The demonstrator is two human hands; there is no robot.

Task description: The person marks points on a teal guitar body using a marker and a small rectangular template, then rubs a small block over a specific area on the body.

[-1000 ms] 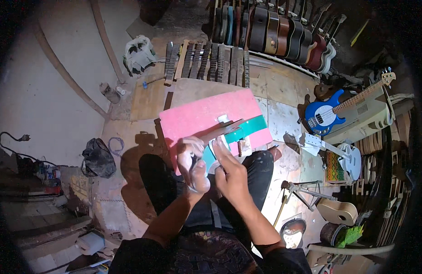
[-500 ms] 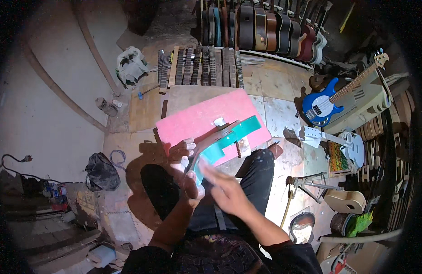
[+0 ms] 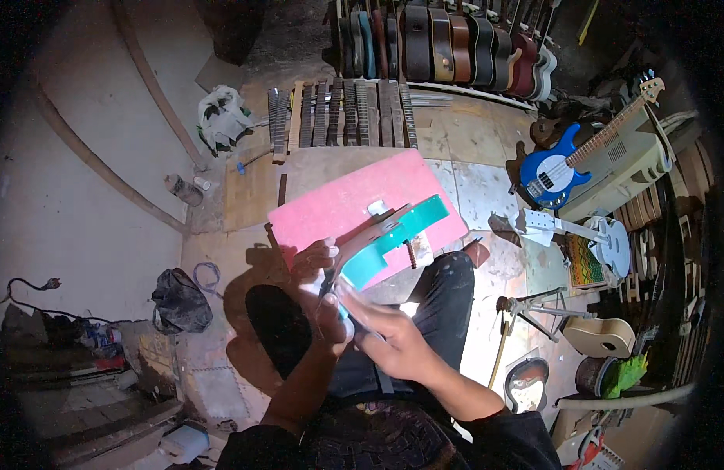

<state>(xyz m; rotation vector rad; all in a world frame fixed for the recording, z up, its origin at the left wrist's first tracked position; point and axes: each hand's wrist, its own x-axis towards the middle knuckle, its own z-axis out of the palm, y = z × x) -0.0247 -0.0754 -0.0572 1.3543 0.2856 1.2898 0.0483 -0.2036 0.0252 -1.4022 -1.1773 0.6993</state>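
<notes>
A teal guitar body (image 3: 413,223) is tilted on edge between my hands, its far end over a pink board (image 3: 323,204). My left hand (image 3: 324,294) is closed around the near end, with fingers and thumb on either side. Against the near edge of the body lies my right hand (image 3: 389,333), fingers pressed together and partly blurred; whatever is under them is hidden. A small brown coil-like piece (image 3: 411,254) stands below the body, and a small white block (image 3: 377,207) sits on the board behind it.
Several fretted necks (image 3: 342,113) lie in a row beyond the board, with guitars (image 3: 460,47) racked behind. On the right are a blue bass (image 3: 554,176), a white guitar (image 3: 610,251) and a metal stand (image 3: 532,313). A black bag (image 3: 180,301) rests at left.
My right hand has moved slightly left and down along the near edge of the guitar body, and its blur is less. My left hand keeps its hold; the view has shifted slightly.
</notes>
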